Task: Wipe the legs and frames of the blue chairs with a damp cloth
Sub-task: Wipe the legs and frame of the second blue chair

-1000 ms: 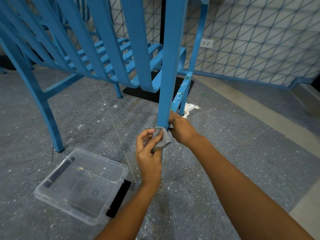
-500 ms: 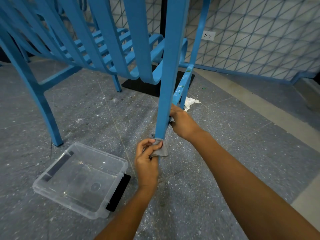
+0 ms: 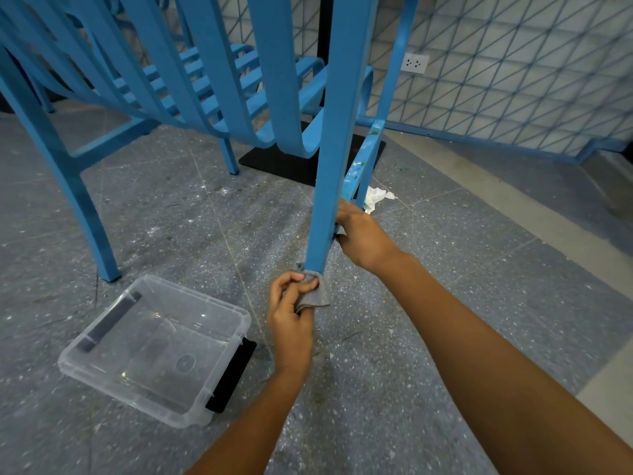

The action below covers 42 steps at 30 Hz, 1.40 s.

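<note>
A blue slatted chair fills the upper half of the view, and its near leg (image 3: 334,149) runs down the middle. A grey cloth (image 3: 317,293) is wrapped around the foot of that leg. My left hand (image 3: 291,313) pinches the cloth there, just below the leg's end. Higher up, on the leg's right side, my right hand (image 3: 363,234) holds the leg with its fingers hidden behind it, and a bit of grey cloth shows at them. A second leg (image 3: 368,159) behind carries green and white paint spots.
A clear plastic bin (image 3: 102,368) with a black latch lies on the speckled grey floor at lower left. A crumpled white scrap (image 3: 375,197) lies behind the legs. A black base plate (image 3: 291,162) and a blue mesh fence (image 3: 513,63) stand beyond.
My left hand has slid the cloth down the leg to its very foot. My right hand has stayed on the leg's right side. The view has shifted slightly.
</note>
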Tool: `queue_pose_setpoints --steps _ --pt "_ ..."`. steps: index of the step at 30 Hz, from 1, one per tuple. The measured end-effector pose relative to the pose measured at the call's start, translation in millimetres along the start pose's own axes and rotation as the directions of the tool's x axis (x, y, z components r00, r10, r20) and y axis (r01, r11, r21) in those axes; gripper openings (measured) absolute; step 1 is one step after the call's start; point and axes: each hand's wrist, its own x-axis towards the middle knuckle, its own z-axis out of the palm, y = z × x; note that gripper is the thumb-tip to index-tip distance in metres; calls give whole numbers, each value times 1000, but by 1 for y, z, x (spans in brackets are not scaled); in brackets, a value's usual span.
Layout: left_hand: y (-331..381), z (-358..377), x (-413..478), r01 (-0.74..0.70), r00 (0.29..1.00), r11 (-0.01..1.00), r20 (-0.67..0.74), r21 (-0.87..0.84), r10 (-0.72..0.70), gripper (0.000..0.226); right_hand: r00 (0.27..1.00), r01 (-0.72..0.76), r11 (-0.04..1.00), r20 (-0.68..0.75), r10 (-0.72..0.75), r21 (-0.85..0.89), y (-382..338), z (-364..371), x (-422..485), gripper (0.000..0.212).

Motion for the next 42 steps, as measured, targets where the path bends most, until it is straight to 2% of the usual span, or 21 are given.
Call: queue_pose_setpoints --steps 6,10,16,24,35,42 --pt "-22 -6 -9 49 998 995 30 92 -52 34 1000 -6 1000 -1 6 6 0 1 0 60" --pt "-22 -9 -11 117 992 989 43 88 -121 36 1000 -13 1000 -4 13 9 -1 2 0 60" --pt "-24 -20 -13 122 992 989 -44 90 -118 34 1000 -7 1000 -7 7 7 1 3 0 60" --pt "-35 -10 -20 120 991 988 44 98 -125 25 999 10 1000 -30 -10 -5 4 5 1 59" --pt "-55 -18 -29 181 975 973 100 146 -196 40 998 17 1000 -66 -15 27 5 9 1 57" --pt "-48 -21 -34 203 979 970 1 132 -205 28 998 9 1000 -70 -8 20 7 13 3 57"
